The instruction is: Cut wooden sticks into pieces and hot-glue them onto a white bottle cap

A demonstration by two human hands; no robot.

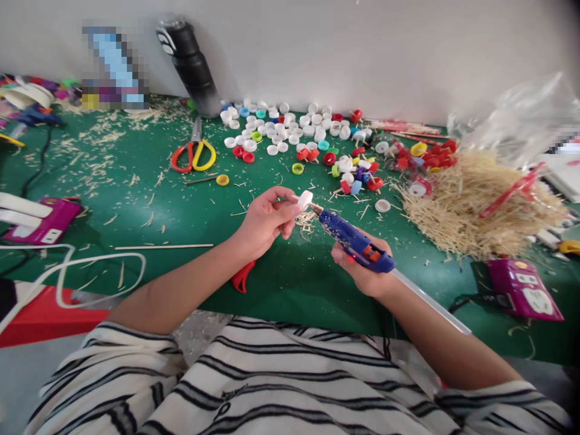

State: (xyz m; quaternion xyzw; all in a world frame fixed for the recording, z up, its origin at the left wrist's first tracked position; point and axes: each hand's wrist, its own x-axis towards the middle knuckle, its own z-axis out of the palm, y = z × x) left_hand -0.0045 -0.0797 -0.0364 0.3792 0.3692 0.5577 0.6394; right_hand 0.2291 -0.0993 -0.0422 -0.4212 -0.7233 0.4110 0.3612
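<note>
Between the fingertips of my left hand (270,219) is a white bottle cap (305,200), held tilted above the middle of the table. A thin stick end seems to show beside it, too small to be sure. My right hand (368,272) grips a blue hot glue gun (356,240) with a clear glue stick (428,299) sticking out of its back. The gun's nozzle (316,208) points at the cap and is at or very near it. Under my left wrist lies a red handle (243,277), partly hidden. Shavings (307,222) lie behind the nozzle.
Many loose caps (294,130) spread along the back of the green table (290,314). Scissors (194,151) and a black bottle (193,69) stand left of them. A heap of thin sticks (480,205) lies right. Purple power strips (525,289) sit at both sides, with a white cable (104,257) left.
</note>
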